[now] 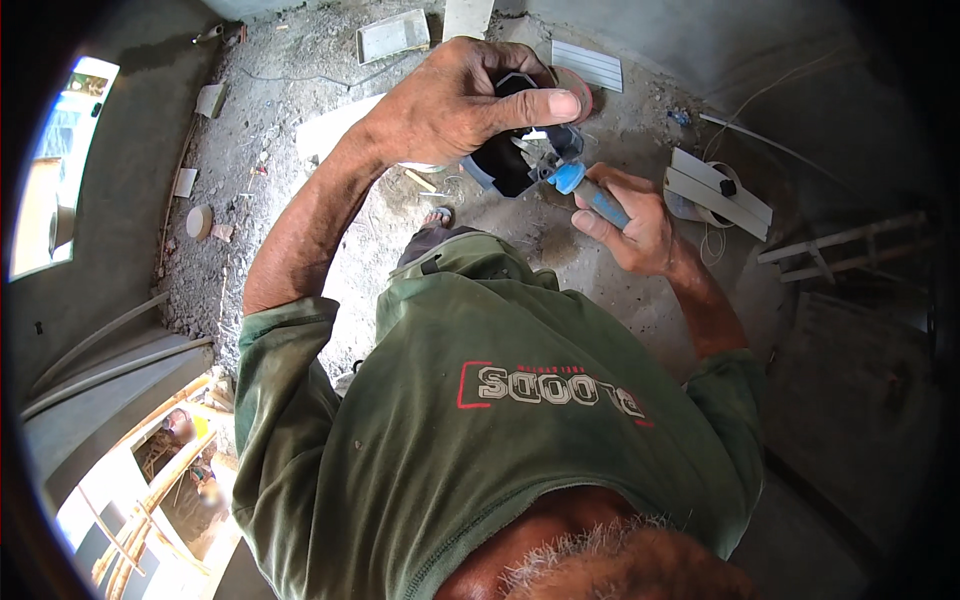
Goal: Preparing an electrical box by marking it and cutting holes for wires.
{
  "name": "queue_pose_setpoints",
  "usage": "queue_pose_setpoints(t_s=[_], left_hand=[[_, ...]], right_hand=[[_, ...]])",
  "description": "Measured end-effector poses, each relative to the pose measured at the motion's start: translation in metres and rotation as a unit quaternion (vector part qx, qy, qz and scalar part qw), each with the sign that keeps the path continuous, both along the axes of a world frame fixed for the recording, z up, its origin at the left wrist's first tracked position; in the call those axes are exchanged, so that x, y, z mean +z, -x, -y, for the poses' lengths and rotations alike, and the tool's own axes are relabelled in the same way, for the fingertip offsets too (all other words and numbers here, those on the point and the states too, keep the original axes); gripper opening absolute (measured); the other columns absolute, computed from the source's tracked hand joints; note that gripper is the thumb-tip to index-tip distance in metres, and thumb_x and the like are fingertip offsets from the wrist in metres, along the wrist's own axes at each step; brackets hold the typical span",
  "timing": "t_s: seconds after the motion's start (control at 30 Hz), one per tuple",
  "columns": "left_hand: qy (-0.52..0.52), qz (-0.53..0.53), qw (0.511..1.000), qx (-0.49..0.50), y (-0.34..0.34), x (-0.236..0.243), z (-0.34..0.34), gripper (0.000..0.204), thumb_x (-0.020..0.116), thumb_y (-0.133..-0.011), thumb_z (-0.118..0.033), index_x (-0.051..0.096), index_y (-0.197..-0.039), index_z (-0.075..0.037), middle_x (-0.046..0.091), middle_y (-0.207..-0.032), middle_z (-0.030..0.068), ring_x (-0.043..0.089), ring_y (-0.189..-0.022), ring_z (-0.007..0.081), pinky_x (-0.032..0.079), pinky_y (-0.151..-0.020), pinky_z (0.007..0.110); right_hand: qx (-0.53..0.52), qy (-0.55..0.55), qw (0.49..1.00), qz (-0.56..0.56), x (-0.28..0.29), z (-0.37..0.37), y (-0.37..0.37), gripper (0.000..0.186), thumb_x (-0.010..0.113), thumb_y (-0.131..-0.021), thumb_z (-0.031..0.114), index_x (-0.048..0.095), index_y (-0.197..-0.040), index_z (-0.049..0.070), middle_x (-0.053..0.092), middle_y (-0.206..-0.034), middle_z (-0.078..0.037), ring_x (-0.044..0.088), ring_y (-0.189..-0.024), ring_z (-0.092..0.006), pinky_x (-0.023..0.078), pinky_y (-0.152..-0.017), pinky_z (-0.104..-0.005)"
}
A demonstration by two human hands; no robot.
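My left hand (470, 95) is raised and wrapped round a dark grey, hollow, angular plastic box (490, 172), which looks like an electrical box. The thumb lies across its near side, and the fingers behind are partly hidden. In my right hand (640, 222) is a pair of pliers (598, 200) with a blue-and-grey grip. Its metal jaws meet the right part of the box; exactly what they bite on is too small to tell. Behind the left thumb shows a round, red-rimmed thing (578, 92), partly covered.
Rubble and dust cover the floor (270, 170). A shallow tray (393, 37) and a ribbed white panel (587, 65) lie at the far side. Pale boards (718, 190) rest over a round container at the right, beside a wooden frame (845, 248). Window openings (60, 170) are at left.
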State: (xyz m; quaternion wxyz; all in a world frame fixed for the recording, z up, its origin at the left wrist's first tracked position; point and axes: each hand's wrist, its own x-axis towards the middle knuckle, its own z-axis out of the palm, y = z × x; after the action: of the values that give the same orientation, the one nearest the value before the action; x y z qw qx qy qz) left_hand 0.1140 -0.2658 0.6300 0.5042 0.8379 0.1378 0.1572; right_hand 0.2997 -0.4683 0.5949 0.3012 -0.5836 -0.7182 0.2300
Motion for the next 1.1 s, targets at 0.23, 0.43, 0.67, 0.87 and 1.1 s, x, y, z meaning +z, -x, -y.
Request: queue_pose_setpoints(t_s=[0.23, 0.43, 0.67, 0.87, 1.1], left_hand=[[0.05, 0.087, 0.992, -0.073, 0.004, 0.007, -0.004, 0.055, 0.07, -0.086, -0.049, 0.069, -0.106, 0.002, 0.068, -0.089, 0.0087, 0.064, -0.083, 0.0156, 0.051, -0.075, 0.03], [0.078, 0.125, 0.984, -0.102, 0.004, 0.007, -0.006, 0.067, 0.07, -0.08, -0.06, 0.069, -0.106, 0.003, 0.069, -0.091, 0.0093, 0.065, -0.085, 0.0165, 0.052, -0.077, 0.03], [0.103, 0.196, 0.971, -0.086, 0.001, 0.003, -0.006, 0.09, 0.059, -0.075, -0.08, 0.067, -0.109, 0.003, 0.069, -0.1, 0.0104, 0.066, -0.091, 0.0175, 0.053, -0.081, 0.03], [0.038, 0.234, 0.971, -0.027, 0.0, 0.004, 0.004, 0.082, 0.061, -0.079, -0.074, 0.067, -0.112, 0.002, 0.068, -0.105, 0.0102, 0.065, -0.098, 0.019, 0.05, -0.088, 0.032], [-0.038, 0.181, 0.983, 0.01, 0.009, -0.005, -0.014, 0.062, 0.069, -0.085, -0.055, 0.067, -0.113, 0.0, 0.069, -0.103, 0.011, 0.065, -0.097, 0.0199, 0.051, -0.089, 0.033]], right_hand=[[-0.017, -0.059, 0.996, -0.059, -0.014, 0.002, 0.013, 0.023, 0.068, -0.088, 0.016, 0.056, -0.09, -0.003, 0.051, -0.076, -0.012, 0.053, -0.066, -0.0284, 0.043, -0.062, -0.0379], [-0.027, -0.063, 0.99, -0.127, -0.016, 0.006, 0.022, 0.018, 0.067, -0.088, 0.012, 0.057, -0.088, -0.003, 0.054, -0.078, -0.012, 0.054, -0.066, -0.0251, 0.044, -0.061, -0.0368], [0.015, 0.1, 0.913, -0.394, -0.015, 0.016, 0.029, 0.023, 0.062, -0.094, 0.02, 0.057, -0.084, 0.0, 0.058, -0.085, -0.01, 0.055, -0.068, -0.0156, 0.041, -0.056, -0.0301], [0.082, 0.164, 0.705, -0.686, -0.04, 0.017, 0.035, 0.037, 0.058, -0.096, 0.036, 0.048, -0.079, 0.005, 0.051, -0.088, -0.017, 0.051, -0.064, -0.0179, 0.039, -0.048, -0.0277], [-0.038, 0.156, 0.674, -0.721, -0.059, 0.028, 0.028, 0.03, 0.048, -0.101, 0.032, 0.049, -0.085, 0.006, 0.049, -0.091, -0.014, 0.049, -0.067, -0.0168, 0.042, -0.056, -0.0299]])
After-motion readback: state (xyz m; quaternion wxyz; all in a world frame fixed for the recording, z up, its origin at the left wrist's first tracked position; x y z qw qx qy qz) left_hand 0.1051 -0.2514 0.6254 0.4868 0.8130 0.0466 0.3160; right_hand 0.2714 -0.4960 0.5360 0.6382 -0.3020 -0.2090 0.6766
